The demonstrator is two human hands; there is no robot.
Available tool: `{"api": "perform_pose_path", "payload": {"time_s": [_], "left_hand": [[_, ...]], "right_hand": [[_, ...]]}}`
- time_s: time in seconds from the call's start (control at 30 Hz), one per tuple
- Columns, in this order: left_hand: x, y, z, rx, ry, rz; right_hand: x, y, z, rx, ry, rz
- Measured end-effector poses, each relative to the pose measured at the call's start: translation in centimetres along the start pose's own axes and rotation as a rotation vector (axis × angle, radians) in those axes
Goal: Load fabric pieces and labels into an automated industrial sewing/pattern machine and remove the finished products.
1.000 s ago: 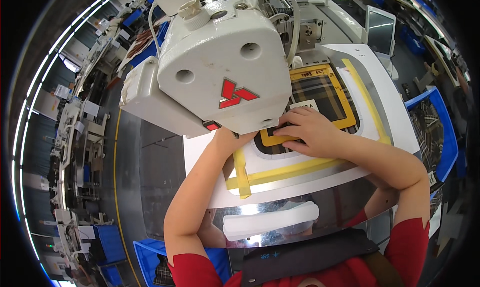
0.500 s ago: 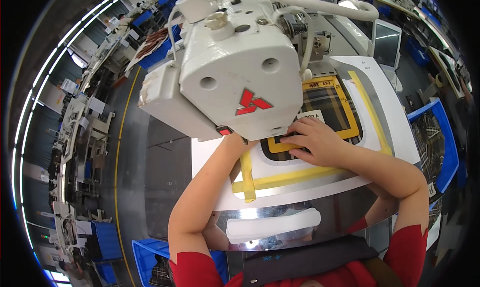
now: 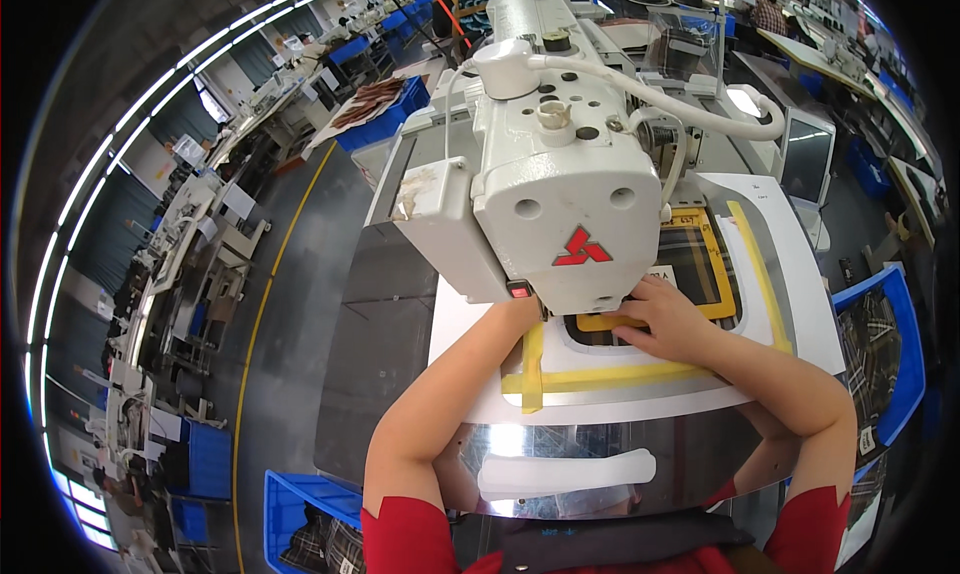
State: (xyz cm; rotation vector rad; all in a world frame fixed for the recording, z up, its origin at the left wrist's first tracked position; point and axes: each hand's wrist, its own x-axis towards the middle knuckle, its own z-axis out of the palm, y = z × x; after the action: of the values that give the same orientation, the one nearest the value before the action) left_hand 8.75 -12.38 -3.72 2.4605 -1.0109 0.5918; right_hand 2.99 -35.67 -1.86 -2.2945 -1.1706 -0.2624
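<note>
A white industrial sewing machine head (image 3: 566, 214) stands over the work and hides much of it. Under it lies dark plaid cloth (image 3: 690, 262) inside a yellow frame (image 3: 718, 266), with a small pale label (image 3: 661, 273) on the cloth. My right hand (image 3: 662, 316) rests at the near edge of the frame, fingers stretched out and apart, some fingertips passing behind the machine head. My left hand (image 3: 531, 309) reaches in from the left below the machine head. Only its wrist end shows; the fingers are hidden.
Yellow tape (image 3: 640, 376) borders the white sheet (image 3: 468, 346) around the frame. Nearer me, a white strip (image 3: 566, 473) lies on a shiny metal plate (image 3: 706, 454). Blue bins with plaid cloth stand at right (image 3: 908, 369) and lower left (image 3: 278, 514). A screen (image 3: 806, 164) stands at far right.
The view has shifted, so the machine appears smaller and more of its body and the room behind shows. My right hand stays at the frame's near edge; my left stays behind the machine head.
</note>
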Motion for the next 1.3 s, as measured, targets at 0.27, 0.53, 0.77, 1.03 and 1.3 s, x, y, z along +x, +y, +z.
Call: {"api": "perform_pose_path", "payload": {"time_s": [0.27,0.53,0.77,1.03,1.3], "left_hand": [[-0.2,-0.2,-1.0,0.047,-0.121,-0.061],[-0.1,-0.5,-1.8,-0.013,-0.323,-0.073],[-1.3,-1.1,-2.2,-0.173,-0.007,0.1],[-1.9,-0.9,-2.7,-0.06,-0.068,-0.021],[-0.5,-0.9,-1.7,0.02,-0.051,-0.181]], "right_hand": [[-0.5,0.2,-0.3,0.06,-0.004,0.044],[0.3,-0.1,-1.8,0.252,-0.133,0.144],[3.3,1.9,-2.4,-0.152,-0.067,0.082],[3.3,2.0,-2.0,-0.203,-0.064,-0.007],[3.3,3.6,-1.6,-0.13,-0.052,-0.002]]}}
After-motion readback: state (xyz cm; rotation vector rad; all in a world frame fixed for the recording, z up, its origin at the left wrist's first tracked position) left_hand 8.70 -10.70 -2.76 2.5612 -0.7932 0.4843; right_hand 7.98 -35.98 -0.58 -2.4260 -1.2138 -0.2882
